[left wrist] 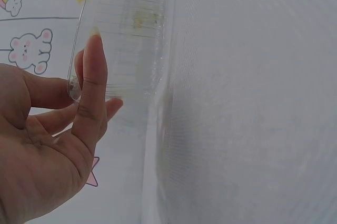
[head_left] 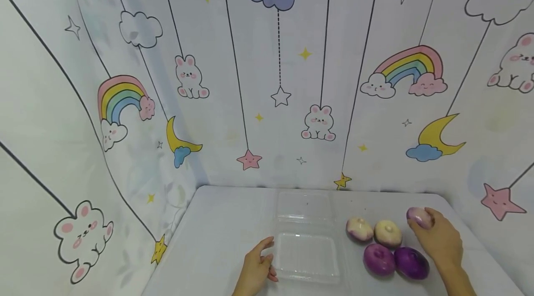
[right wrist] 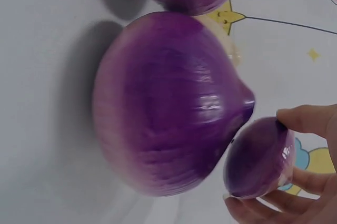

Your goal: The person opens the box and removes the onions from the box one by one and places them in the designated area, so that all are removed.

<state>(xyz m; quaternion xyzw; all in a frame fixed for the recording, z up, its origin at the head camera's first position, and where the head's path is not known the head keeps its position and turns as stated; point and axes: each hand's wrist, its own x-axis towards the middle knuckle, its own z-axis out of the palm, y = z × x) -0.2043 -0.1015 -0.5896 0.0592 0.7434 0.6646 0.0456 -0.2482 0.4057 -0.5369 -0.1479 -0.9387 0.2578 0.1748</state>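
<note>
My right hand [head_left: 440,235] holds a small purple-and-white onion [head_left: 419,218] between thumb and fingers, at the right of the table. In the right wrist view this onion [right wrist: 258,158] overlaps the edge of a larger purple onion [right wrist: 168,103]. Two pale-bottomed onions [head_left: 388,234] and two purple ones [head_left: 378,260] lie grouped left of that hand. At the left edge of a clear plastic box [head_left: 308,256], my left hand [head_left: 255,263] pinches the rim. The left wrist view shows the thumb and fingers around the box's corner [left wrist: 73,90].
The box's clear lid [head_left: 306,208] lies folded back behind it on the white table [head_left: 217,226]. A white cloth wall [head_left: 275,147] printed with rabbits, stars and rainbows stands along the back and sides.
</note>
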